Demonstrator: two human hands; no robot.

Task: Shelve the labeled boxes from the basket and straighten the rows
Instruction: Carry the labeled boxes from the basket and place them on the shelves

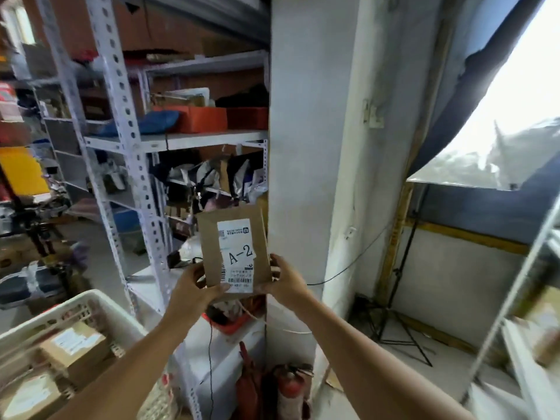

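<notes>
Left hand [194,291] and right hand [283,280] both grip the upright cardboard box [235,247] labeled A-2 by its lower corners, before the shelving [127,140].

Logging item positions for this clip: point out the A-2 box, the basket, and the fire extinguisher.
A-2 box [235,247], head view, on its white label.
Basket [91,298], head view, on its white rim.
Fire extinguisher [289,389], head view, on its red body.

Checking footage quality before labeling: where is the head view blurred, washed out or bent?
Head view: the window at right is blown out white; the basket and left shelves are smeared; edges bow from the wide lens; the box with its A-2 label reads sharp.
</notes>
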